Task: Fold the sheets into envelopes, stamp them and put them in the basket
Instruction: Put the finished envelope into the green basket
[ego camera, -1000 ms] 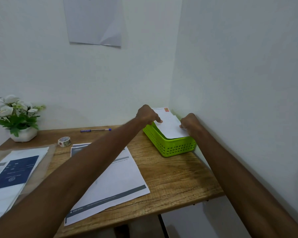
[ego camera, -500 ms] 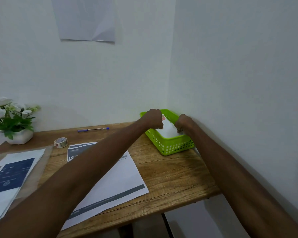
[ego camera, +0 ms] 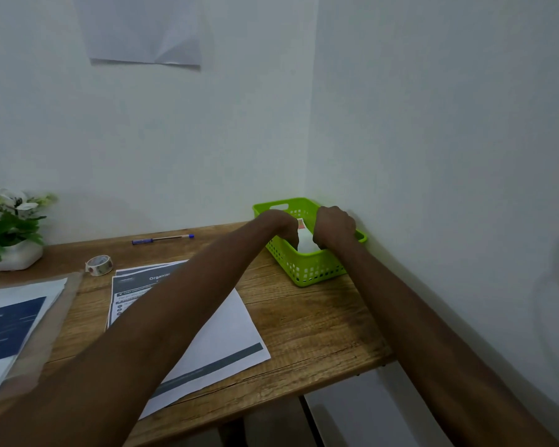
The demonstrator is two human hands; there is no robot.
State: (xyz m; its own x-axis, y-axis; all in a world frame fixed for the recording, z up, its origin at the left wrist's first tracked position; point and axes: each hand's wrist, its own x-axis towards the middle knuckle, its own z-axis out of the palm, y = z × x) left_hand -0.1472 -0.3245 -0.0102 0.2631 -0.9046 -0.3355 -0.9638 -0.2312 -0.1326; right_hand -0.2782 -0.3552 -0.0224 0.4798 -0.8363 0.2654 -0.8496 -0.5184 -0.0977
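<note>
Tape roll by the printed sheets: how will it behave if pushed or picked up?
The tape roll lies flat on its side on the table, so a push likely slides it rather than rolls it. Small and hollow, so probably light. The smooth outer band may be a bit slippery to pinch.

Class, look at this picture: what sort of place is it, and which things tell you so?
Probably a small home or office desk set in a corner: a wooden table against white walls, with printed sheets, a pen, a tape roll and a potted plant.
</note>
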